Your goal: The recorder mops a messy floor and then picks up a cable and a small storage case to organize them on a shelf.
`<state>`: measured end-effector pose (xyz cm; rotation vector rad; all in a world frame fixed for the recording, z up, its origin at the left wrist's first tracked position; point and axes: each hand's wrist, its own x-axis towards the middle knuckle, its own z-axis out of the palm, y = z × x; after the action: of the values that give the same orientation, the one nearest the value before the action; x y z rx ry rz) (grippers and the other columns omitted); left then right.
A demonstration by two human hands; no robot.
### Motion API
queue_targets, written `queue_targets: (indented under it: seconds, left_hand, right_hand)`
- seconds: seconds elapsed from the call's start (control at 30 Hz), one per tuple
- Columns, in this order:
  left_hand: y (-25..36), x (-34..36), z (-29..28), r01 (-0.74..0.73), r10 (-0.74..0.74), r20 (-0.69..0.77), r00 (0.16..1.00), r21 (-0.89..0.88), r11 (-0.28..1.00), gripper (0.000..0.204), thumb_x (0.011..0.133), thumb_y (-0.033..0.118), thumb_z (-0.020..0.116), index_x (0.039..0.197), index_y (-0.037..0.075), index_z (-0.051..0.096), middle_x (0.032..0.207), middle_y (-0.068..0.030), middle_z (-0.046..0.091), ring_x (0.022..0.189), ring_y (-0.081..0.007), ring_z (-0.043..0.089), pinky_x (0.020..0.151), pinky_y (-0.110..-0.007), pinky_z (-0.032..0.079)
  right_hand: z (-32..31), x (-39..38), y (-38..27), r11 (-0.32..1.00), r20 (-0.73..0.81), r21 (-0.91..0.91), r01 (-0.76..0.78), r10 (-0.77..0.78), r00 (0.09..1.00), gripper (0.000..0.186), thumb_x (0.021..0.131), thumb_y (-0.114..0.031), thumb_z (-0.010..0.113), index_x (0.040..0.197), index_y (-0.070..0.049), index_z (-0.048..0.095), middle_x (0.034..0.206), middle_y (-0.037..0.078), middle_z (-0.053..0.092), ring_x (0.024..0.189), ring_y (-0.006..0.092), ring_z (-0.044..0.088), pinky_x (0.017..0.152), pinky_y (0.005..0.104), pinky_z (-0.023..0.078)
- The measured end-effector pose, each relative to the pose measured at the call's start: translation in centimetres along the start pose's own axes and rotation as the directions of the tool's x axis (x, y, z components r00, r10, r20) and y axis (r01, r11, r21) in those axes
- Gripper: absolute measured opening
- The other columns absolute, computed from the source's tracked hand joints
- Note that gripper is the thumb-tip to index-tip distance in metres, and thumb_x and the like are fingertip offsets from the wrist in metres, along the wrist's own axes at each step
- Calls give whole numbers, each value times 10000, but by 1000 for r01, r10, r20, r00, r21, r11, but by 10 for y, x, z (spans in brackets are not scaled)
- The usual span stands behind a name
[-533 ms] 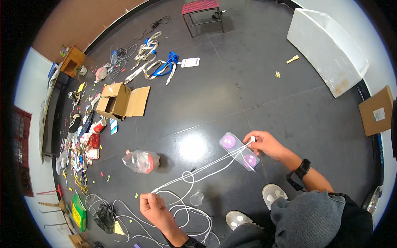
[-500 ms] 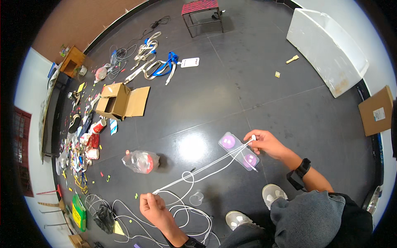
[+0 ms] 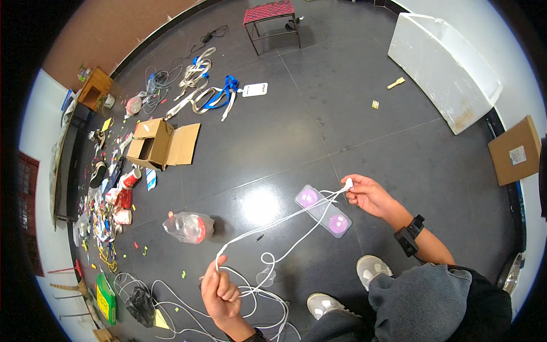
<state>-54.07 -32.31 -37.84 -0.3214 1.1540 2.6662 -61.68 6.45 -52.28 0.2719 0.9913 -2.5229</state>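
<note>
My two hands hold lengths of a white cord (image 3: pixel 282 219) above the dark floor (image 3: pixel 268 154).
My left hand (image 3: pixel 223 295) is curled, thumb and fingers closed on a bend of the cord; the fingers of my right hand (image 3: pixel 369 196) pinch a bunched part between thumb and forefinger, the others loosely bent. More cord lies in loops beside my left hand, around a clear cup (image 3: pixel 265 277). Under the stretched strands sits a clear case (image 3: pixel 346 231) with two round purple things in it. Beyond lies a clear plastic bag (image 3: pixel 183 227) with something red inside, then an open cardboard box (image 3: pixel 182 145), blue and beige straps (image 3: pixel 217 99), a white tub (image 3: pixel 436 74) and a red-topped stool (image 3: pixel 269 12).
</note>
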Motion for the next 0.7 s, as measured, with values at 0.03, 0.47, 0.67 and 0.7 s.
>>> queue_targets:
  seconds: [0.03, 0.47, 0.67, 0.7]
  left_hand:
    - [-2, 0, 1, 28, -28, 0, 1000, -33, 999, 408, 938, 85, 341, 1309, -73, 282, 539, 39, 306, 368, 0, 174, 321, -168, 146]
    - [-28, 8, 28, 210, -224, 202, 953, 89, 974, 662, 885, 112, 480, 1403, 0, 83, 486, -11, 337, 352, -34, 231, 327, -184, 161]
    - [-32, 8, 44, 272, -306, 214, 928, 173, 946, 662, 884, 134, 489, 1405, -2, 104, 495, -12, 367, 392, -57, 284, 372, -197, 206]
    - [-34, 8, 46, 272, -311, 213, 926, 193, 943, 665, 874, 126, 490, 1401, -11, 107, 483, -11, 357, 372, -50, 262, 351, -195, 188]
  right_hand:
    - [-1, 0, 0, 1000, -1, 0, 0, 0, 1000, 245, 883, -28, 472, 1121, 11, 513, 816, 25, 531, 698, 95, 508, 630, 217, 442]
    - [-13, 5, 22, 948, -195, -296, -115, 58, 979, 166, 892, -154, 516, 959, -11, 566, 779, 25, 573, 666, 97, 539, 594, 221, 453]
    - [-12, 6, 33, 740, -175, -651, -165, 65, 982, 240, 856, -174, 557, 1017, 5, 558, 850, 79, 602, 752, 145, 589, 648, 266, 480]
    - [-8, 7, 34, 622, -160, -766, -161, 59, 985, 273, 846, -175, 566, 1044, 12, 553, 892, 104, 610, 793, 177, 605, 678, 296, 489]
